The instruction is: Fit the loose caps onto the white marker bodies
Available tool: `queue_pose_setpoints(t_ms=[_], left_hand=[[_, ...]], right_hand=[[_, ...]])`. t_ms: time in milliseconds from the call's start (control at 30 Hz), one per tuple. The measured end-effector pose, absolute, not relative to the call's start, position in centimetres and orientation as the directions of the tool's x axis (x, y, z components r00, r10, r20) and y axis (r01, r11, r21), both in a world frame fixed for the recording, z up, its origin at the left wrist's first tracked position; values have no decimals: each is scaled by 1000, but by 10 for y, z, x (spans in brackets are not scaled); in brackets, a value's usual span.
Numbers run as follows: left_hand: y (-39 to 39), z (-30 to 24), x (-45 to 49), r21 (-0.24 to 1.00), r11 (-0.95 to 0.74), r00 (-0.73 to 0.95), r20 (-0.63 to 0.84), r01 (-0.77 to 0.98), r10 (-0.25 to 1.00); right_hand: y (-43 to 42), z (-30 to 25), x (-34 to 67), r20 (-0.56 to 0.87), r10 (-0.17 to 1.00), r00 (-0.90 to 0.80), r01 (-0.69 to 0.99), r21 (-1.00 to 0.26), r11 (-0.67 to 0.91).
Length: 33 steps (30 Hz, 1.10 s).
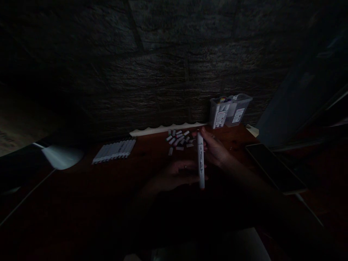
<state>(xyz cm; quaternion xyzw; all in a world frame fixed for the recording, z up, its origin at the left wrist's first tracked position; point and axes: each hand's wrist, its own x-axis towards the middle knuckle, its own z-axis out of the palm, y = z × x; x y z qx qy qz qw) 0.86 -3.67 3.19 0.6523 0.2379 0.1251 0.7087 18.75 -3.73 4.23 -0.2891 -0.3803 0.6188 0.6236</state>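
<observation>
1. Both hands meet on one white marker [200, 163], held nearly upright above the wooden table [152, 159], just in front of a loose pile of caps [179, 140].
2. The right hand [215, 149] pinches the marker's top end in its fingertips. The left hand [175, 176] curls at the lower end, but the dim light hides whether it actually grips.
3. Judging by the pile of caps, the step in hand looks like capping or uncapping this marker. A next move would call for a steady hold on the barrel and a straight pull or push along its length.
4. A neat row of white markers [114, 151] lies well apart on the left.
5. Two clear plastic boxes stand against the wall, touching each other. The left box [218, 115] holds upright markers with coloured ends (a label covers part of its front). The right box [239, 108] is also labelled, and I cannot tell what is in it.
6. A dark phone [274, 167] lies flat to the right.
</observation>
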Motion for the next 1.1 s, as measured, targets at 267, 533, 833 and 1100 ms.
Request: queue_pose_setpoints(t_ms=[267, 533, 833, 1100], left_hand=[[-38, 34, 10, 981, 136, 847, -190, 141, 496], [-37, 33, 10, 982, 122, 852, -185, 143, 490], [-37, 32, 10, 983, 127, 849, -176, 130, 498], [-37, 32, 9, 985, 133, 854, -163, 111, 494]], right_hand=[[-39, 44, 186, 119, 990, -72, -553, -831, 59], [-39, 44, 186, 123, 991, -61, -541, -838, 71], [-39, 45, 185, 110, 992, -66, -543, -838, 57], [-39, 43, 185, 104, 993, -63, -557, -829, 51]])
